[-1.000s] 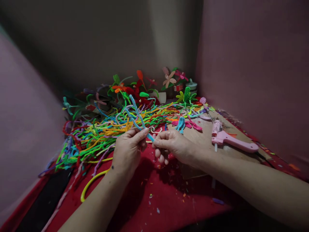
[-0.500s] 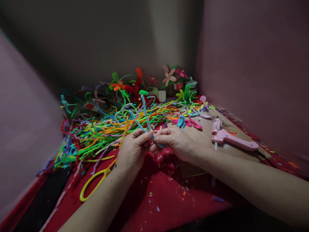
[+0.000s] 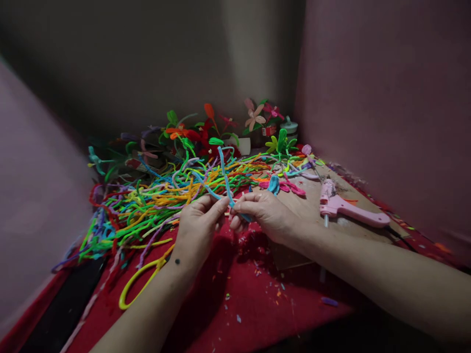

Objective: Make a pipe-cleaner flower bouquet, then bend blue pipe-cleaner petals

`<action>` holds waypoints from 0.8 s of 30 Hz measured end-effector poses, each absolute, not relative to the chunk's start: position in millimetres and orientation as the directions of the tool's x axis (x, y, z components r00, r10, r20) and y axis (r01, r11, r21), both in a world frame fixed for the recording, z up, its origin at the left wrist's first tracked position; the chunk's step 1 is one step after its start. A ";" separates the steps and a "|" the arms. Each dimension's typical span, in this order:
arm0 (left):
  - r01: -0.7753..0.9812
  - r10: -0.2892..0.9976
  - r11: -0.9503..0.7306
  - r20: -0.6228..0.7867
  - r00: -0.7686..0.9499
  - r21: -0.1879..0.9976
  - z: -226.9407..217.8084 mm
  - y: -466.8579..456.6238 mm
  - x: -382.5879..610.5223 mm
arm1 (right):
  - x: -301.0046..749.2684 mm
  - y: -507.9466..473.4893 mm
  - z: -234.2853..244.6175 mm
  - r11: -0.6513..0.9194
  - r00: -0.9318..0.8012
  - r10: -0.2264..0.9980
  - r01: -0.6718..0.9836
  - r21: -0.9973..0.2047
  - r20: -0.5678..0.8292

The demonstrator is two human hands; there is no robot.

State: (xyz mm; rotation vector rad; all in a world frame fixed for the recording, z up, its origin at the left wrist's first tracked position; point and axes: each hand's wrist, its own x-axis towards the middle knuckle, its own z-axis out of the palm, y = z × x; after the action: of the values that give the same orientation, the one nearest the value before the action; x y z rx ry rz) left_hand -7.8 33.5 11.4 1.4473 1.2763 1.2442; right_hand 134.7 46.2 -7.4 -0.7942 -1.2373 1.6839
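Note:
A light blue pipe cleaner (image 3: 224, 171) is bent into a V, and its two arms stick up and away from me above the table. My right hand (image 3: 267, 215) pinches it near the bend, where a short blue piece shows beside the fingers. At its left arm, my left hand (image 3: 198, 228) is closed, thumb against forefinger. A small gap separates the two hands. Beyond them spreads a heap of many-coloured pipe cleaners (image 3: 154, 203). Close to my right hand lies a blue pipe-cleaner petal (image 3: 274, 185) among pink ones (image 3: 292, 187).
A pink glue gun (image 3: 353, 211) rests on a brown board (image 3: 305, 206) at right. Yellow-handled scissors (image 3: 138, 282) lie by my left forearm. Finished pipe-cleaner flowers (image 3: 253, 115) stand along the back wall. Small scraps dot the red cloth (image 3: 250, 314).
My left hand has drawn slightly left, so the gap between my hands is wider. The V's arms have shifted a little, and the whole view has moved slightly.

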 end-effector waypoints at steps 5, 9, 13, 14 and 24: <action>0.386 0.899 -0.434 0.417 0.133 0.814 14.9 32.3 -12.8 | 136.4 47.8 -7.3 -0.119 -0.408 0.913 -0.279 -0.953 0.005; 0.598 0.673 -0.713 0.597 0.436 0.366 17.2 38.5 -23.5 | 138.4 49.1 -6.9 -0.094 -0.430 0.902 -0.256 -0.962 0.027; 0.636 0.531 -0.771 0.570 0.626 0.020 23.5 41.6 -33.1 | 141.8 48.4 -1.8 -0.048 -0.476 0.878 -0.189 -0.981 0.048; 0.635 0.513 -0.772 0.552 0.657 -0.037 25.6 40.8 -33.9 | 142.5 47.9 -0.1 -0.032 -0.490 0.870 -0.169 -0.985 0.055; 0.425 0.937 -0.084 -0.073 0.341 0.901 32.7 30.9 -29.1 | 141.2 30.2 -8.3 0.803 -0.430 0.570 0.473 -0.362 0.700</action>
State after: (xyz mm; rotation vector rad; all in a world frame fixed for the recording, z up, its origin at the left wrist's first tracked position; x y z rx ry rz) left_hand -29.1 30.9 32.7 1.6786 1.2348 0.6940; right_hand 141.2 30.2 -8.3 -0.7689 -2.1003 0.1379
